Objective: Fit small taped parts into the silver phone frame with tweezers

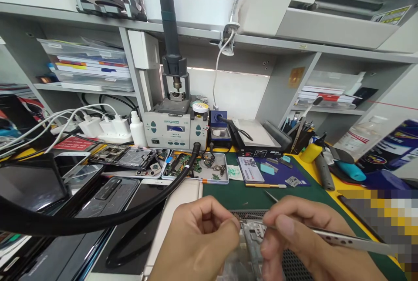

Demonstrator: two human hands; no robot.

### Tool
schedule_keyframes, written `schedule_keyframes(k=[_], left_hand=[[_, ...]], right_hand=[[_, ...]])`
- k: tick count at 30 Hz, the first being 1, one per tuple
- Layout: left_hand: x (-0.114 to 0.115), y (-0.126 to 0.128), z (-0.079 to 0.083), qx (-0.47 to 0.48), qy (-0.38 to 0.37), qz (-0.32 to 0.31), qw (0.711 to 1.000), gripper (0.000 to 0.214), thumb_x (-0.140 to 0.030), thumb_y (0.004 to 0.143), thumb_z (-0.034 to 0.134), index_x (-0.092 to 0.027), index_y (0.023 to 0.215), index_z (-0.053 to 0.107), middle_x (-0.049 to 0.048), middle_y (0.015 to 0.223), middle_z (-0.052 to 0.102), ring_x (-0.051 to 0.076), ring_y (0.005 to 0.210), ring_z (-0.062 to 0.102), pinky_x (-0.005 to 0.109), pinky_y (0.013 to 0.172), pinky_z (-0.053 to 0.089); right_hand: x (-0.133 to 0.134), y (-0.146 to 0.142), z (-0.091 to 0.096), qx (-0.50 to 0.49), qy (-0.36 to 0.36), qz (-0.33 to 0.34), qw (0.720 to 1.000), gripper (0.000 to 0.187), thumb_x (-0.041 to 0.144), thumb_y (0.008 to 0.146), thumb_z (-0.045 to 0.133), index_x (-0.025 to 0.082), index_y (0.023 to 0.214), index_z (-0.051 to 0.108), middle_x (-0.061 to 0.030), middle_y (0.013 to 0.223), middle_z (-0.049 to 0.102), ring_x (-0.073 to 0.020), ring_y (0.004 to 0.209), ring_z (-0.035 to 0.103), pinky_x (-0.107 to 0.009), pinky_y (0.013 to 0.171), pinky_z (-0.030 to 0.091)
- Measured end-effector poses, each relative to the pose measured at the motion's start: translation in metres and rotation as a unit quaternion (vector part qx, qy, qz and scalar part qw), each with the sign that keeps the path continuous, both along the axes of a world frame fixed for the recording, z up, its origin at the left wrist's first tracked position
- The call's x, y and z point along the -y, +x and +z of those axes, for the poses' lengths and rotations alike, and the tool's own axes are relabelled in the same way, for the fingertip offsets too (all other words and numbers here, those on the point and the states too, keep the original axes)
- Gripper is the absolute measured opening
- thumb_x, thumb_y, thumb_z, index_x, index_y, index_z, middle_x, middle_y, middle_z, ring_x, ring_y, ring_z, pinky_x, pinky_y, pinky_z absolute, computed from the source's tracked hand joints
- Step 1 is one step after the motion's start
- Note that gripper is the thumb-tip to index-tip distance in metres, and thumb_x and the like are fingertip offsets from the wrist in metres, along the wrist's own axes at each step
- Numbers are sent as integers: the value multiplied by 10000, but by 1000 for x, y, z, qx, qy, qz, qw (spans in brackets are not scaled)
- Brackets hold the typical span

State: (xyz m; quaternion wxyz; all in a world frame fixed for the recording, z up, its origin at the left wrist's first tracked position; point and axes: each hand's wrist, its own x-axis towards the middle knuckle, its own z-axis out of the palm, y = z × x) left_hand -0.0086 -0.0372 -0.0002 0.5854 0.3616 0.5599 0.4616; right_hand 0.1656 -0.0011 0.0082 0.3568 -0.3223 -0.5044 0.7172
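An opened phone [256,239] with bare inner metal and small parts lies between my hands at the bottom of the head view. My left hand [204,239] is closed in a pinch at the phone's upper left edge; whatever its fingertips hold is too small to make out. Metal tweezers [346,239] with holes along the handle rest in my right hand [303,235], whose fingers are closed around them over the phone's upper right. Beyond the right fingers shows a thin pointed metal tip [271,196]; whether it belongs to the tweezers I cannot tell.
A black perforated pad [294,265] lies under the phone on a green mat [225,198]. Several phones [107,194] fill the left side. A thick black hose [146,209] crosses there. Behind stand a part-filled tray [196,179], a rework station [176,129] and a yellow bottle [311,152].
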Motion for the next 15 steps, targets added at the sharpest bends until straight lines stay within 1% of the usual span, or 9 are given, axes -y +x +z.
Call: schedule_keyframes(k=[6, 11, 15], left_hand=[[-1, 1, -1, 4, -7, -7, 1000, 147, -310, 711, 612, -197, 625, 571, -86, 348, 442, 43, 297, 285, 154, 288, 250], [-2, 0, -3, 25, -11, -8, 1000, 121, -270, 664, 632, -178, 594, 597, -67, 414, 478, 43, 333, 365, 144, 315, 255], [-2, -1, -5, 22, -7, -28, 999, 166, -320, 691, 644, -172, 621, 621, -57, 413, 464, 50, 341, 370, 143, 327, 247]], right_hand=[[-2, 1, -1, -15, -24, 34, 999, 193, 363, 894, 666, 179, 881, 720, -43, 702, 772, -162, 572, 738, -232, 541, 555], [-1, 1, -4, -32, -26, 59, 997, 203, 352, 932, 617, 174, 905, 711, -51, 726, 774, -164, 593, 745, -229, 542, 559], [-2, 1, -4, -37, -38, 59, 997, 204, 349, 940, 608, 169, 916, 701, -49, 725, 769, -161, 589, 746, -217, 531, 553]])
